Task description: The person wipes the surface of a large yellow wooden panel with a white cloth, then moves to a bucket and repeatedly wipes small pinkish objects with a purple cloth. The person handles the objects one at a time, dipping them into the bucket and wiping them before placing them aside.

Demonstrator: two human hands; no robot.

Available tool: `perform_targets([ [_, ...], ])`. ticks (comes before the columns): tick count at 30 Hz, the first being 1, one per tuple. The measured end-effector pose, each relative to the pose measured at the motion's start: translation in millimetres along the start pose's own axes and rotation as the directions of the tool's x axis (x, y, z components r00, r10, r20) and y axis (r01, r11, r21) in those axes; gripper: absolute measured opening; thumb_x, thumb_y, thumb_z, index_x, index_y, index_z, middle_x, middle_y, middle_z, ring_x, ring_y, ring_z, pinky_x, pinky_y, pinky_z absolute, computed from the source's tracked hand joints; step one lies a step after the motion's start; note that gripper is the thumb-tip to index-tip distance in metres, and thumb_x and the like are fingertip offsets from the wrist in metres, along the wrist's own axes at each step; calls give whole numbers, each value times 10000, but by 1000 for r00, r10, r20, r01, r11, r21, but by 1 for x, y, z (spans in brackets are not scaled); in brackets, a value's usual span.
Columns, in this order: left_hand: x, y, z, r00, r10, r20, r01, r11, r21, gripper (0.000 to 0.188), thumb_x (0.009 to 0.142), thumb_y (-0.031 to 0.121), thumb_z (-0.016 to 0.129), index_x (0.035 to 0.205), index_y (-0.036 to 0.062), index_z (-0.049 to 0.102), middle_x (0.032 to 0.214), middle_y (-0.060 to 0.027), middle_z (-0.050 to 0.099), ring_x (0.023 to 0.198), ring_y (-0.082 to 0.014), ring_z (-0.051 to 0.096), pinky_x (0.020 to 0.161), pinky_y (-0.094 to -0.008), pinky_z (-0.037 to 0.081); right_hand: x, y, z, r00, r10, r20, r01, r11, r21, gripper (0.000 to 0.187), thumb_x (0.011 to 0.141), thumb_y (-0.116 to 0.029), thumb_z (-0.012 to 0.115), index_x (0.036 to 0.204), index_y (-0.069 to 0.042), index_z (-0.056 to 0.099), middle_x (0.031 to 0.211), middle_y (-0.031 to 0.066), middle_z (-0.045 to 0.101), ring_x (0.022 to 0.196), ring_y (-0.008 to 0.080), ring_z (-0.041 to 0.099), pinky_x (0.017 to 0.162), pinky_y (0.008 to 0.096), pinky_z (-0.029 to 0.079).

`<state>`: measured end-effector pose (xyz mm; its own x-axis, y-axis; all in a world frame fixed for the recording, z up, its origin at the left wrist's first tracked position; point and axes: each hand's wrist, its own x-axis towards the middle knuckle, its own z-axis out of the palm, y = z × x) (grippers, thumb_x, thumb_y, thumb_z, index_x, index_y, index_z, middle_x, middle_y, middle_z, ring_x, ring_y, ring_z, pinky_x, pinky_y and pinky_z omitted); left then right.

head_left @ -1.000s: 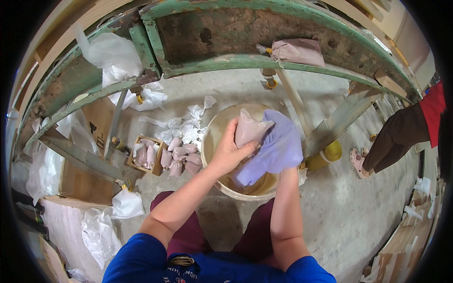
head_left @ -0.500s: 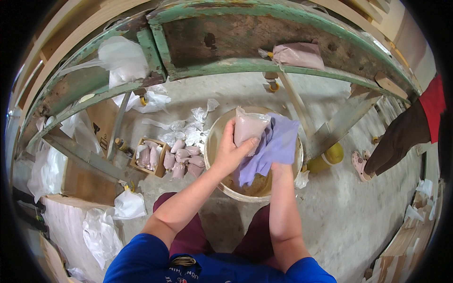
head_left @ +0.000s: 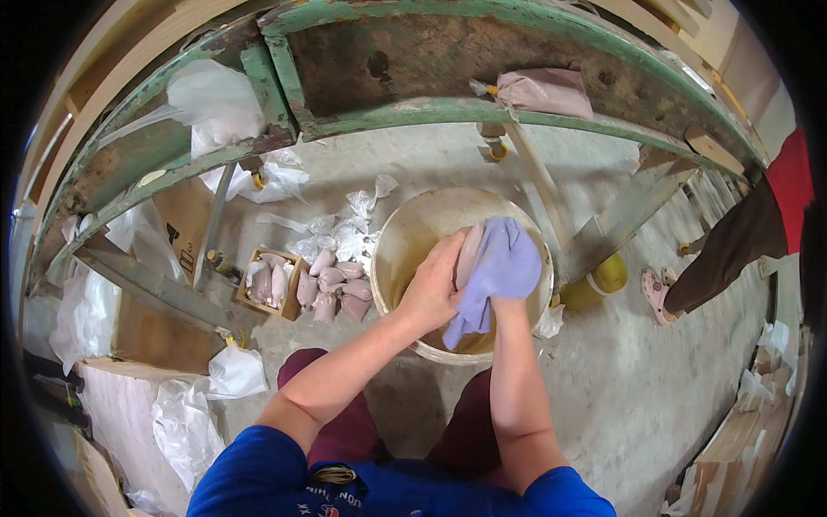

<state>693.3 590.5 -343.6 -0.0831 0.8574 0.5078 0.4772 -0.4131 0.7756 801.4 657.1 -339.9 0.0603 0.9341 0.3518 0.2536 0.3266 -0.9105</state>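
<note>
Pink-filled bag (head_left: 468,256): between both hands above the bucket's mouth, right of its centre and inside its rim; partly hidden by the fingers and the cloth.
Green frame (head_left: 396,116): arches across the top; a large pink bag (head_left: 544,92) lies along its lower edge right of the middle, and white plastic (head_left: 215,99) hangs over that edge near the left section's right end.
Bucket (head_left: 392,233): upright on the floor (head_left: 603,379).
Wooden box (head_left: 295,291): left of the bucket, filled with pink bags.
Purple cloth (head_left: 506,258): draped over the right hand, against the bag's right side.
Left hand (head_left: 438,276): fingers closed around the bag's left side, gripping it.
Right hand (head_left: 510,312): mostly covered by the cloth; I cannot tell how its fingers are set.
Small pink bags (head_left: 330,280): heaped just beside the box's right edge.
</note>
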Motion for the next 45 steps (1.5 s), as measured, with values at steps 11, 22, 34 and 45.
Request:
perform_targets([
  [11, 1, -7, -4, 982, -179, -59, 160, 957, -244, 616, 725, 84, 682, 1264, -16, 401, 1138, -182, 560, 1048, -232, 563, 893, -330, 439, 9, -48, -8, 723, -316, 615, 656, 595, -465, 204, 784, -173, 565, 938, -47, 613, 948, 94, 627, 878, 220, 592, 767, 310, 476],
  [22, 11, 0, -15, 966, -209, 149, 236, 952, -194, 596, 730, 142, 701, 1242, -3, 433, 1057, -133, 586, 968, -174, 568, 851, -300, 451, 16, 23, -11, 961, -127, 247, -35, 827, 561, 249, 711, -174, 628, 937, -70, 611, 949, 95, 625, 898, 286, 586, 782, 333, 483],
  [34, 17, 7, -14, 956, -37, 292, 85, 985, -151, 575, 711, 125, 666, 1230, -7, 456, 1054, -155, 603, 954, -216, 601, 836, -319, 461, 38, 55, -48, 829, -308, 466, 272, 951, 145, 361, 644, -194, 704, 965, -56, 613, 929, 68, 612, 869, 196, 584, 771, 291, 469],
  [45, 17, 9, -30, 948, -52, 313, 95, 987, -126, 545, 706, 131, 685, 1192, -3, 478, 1074, -171, 602, 975, -290, 609, 828, -350, 471, 11, 3, -19, 925, 176, 336, -254, 946, 203, 217, 807, -155, 639, 965, -6, 622, 907, 43, 625, 809, 109, 578, 699, 259, 481],
])
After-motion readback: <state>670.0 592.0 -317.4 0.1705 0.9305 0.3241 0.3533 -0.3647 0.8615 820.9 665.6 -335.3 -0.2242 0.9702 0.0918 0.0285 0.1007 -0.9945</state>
